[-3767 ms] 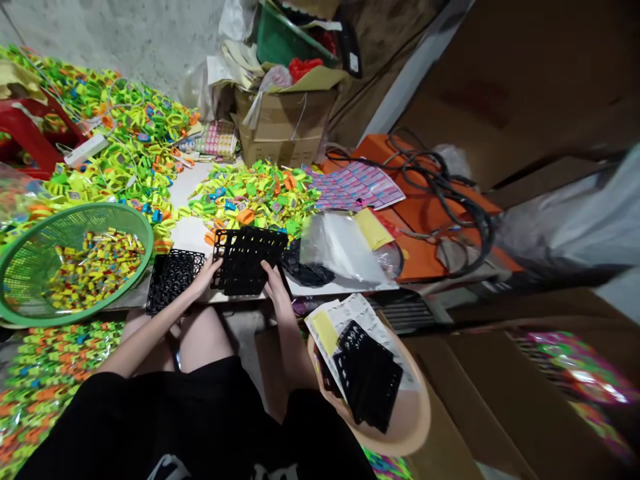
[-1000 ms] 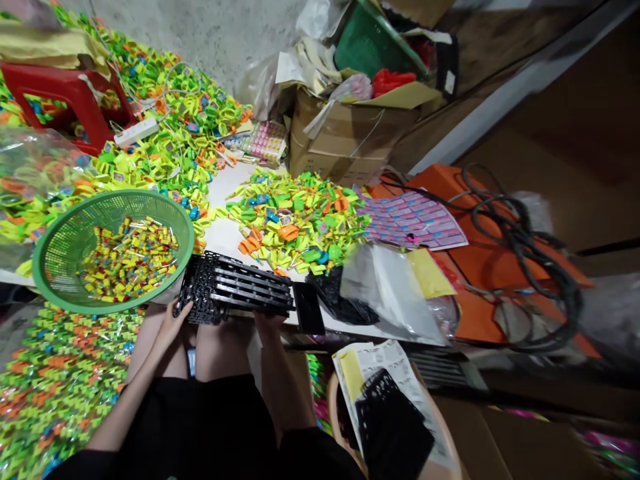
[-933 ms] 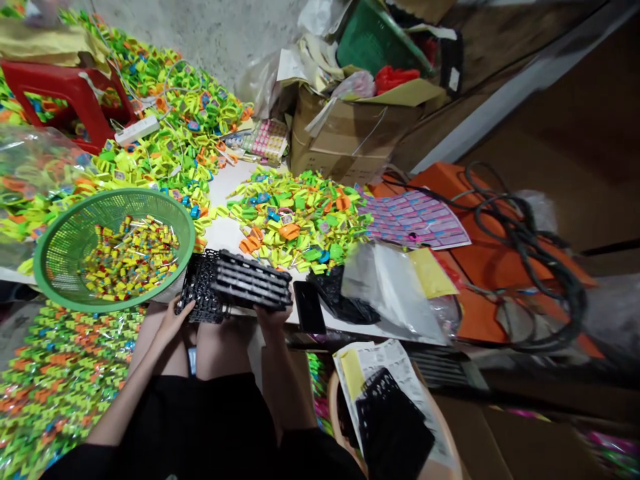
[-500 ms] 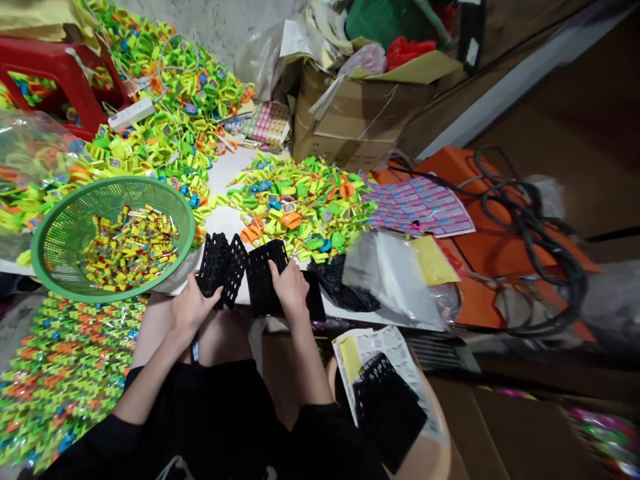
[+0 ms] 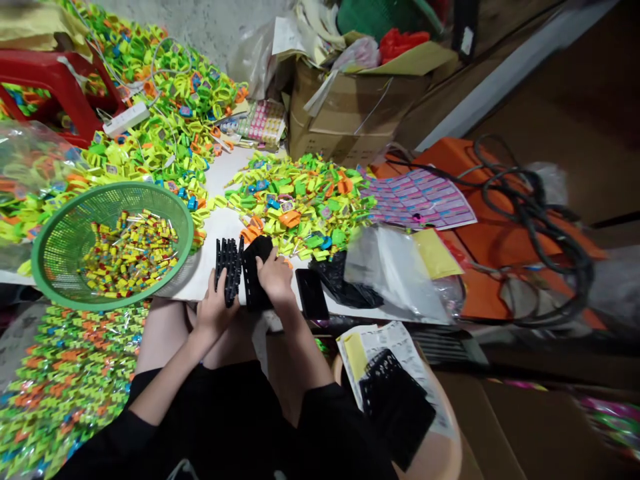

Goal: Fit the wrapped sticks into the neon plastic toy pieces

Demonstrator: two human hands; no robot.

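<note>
My left hand (image 5: 215,308) is closed on a stack of black slotted plastic trays (image 5: 227,265), which stands tilted on its edge at the table's front. Just right of it, my right hand (image 5: 276,275) grips another black tray (image 5: 256,293), with fingers over its upper right side. The two lots of trays are side by side, nearly touching. A dark phone (image 5: 311,295) lies to the right of my right hand. Behind the trays spreads a heap of small yellow, green and orange plastic toy pieces (image 5: 300,200).
On the left stands a green basket (image 5: 40,267) holding small yellow pieces. A red stool (image 5: 45,67) sits among more toy pieces. A cardboard box (image 5: 345,107) is at the back, clear bags (image 5: 395,273) lie right, and more black trays (image 5: 397,407) rest on a lower stool.
The left stack has turned more edge-on and moved slightly right, while the right tray has shifted left. My hands are closer together. The phone, partly covered before, now shows fully.
</note>
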